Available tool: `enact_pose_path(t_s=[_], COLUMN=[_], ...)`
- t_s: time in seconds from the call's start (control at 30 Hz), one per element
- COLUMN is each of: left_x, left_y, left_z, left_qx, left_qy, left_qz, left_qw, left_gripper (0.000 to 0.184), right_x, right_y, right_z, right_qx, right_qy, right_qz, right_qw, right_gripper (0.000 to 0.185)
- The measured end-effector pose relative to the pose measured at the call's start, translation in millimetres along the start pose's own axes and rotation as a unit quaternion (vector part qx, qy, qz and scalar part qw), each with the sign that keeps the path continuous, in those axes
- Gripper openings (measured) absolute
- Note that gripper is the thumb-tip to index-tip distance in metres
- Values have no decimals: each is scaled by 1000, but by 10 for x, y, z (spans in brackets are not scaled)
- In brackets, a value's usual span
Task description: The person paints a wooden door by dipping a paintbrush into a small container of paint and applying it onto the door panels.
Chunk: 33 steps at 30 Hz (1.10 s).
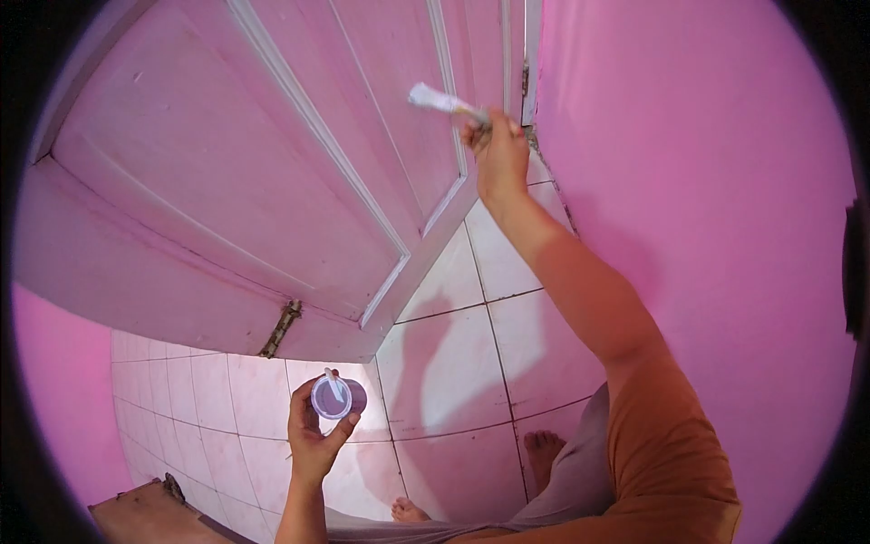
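A paintbrush (439, 99) with white-coated bristles is gripped in my right hand (501, 156), its tip pointing left in front of the door (217, 154). The bristles look apart from the door surface, though the exact gap is hard to judge. Lower down, my left hand (313, 442) wraps round a small plastic cup (356, 399) with a white rim. A pale stick-like piece or smear (333, 384) shows at the cup's mouth. The door is pink, with white strips of moulding (313, 127) along its panels.
A metal bolt (281, 328) sits low on the door, and a hinge (525, 80) is at its far edge. The pink wall (725, 227) rises on the right. White floor tiles (449, 363) lie below, with my bare feet (542, 453) on them. A brown wooden piece (159, 517) stands bottom left.
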<state>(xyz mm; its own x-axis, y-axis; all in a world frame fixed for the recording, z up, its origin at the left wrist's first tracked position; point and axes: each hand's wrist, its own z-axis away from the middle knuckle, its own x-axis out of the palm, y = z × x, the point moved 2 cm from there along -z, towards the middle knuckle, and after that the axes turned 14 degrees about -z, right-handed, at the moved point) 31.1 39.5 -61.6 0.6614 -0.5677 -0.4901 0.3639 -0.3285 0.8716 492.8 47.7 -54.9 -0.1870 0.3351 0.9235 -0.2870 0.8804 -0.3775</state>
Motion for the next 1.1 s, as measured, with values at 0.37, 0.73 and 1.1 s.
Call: enact_pose_path(t_s=[0.37, 0.73, 1.1], left_x=[-78, -74, -95], left_y=[47, 16, 68], left_z=[38, 47, 78], left_qx=[20, 22, 43], left_qy=[7, 4, -9], left_qz=[-11, -13, -22], left_qw=[1000, 1000, 999], left_gripper=[68, 68, 67], right_x=[-1200, 307, -1353], right_y=[425, -143, 543], right_z=[60, 135, 386], right_qx=[-66, -60, 57], right_qy=[40, -78, 103], right_qz=[520, 43, 369], right_qw=[851, 994, 922], right_gripper=[24, 26, 21])
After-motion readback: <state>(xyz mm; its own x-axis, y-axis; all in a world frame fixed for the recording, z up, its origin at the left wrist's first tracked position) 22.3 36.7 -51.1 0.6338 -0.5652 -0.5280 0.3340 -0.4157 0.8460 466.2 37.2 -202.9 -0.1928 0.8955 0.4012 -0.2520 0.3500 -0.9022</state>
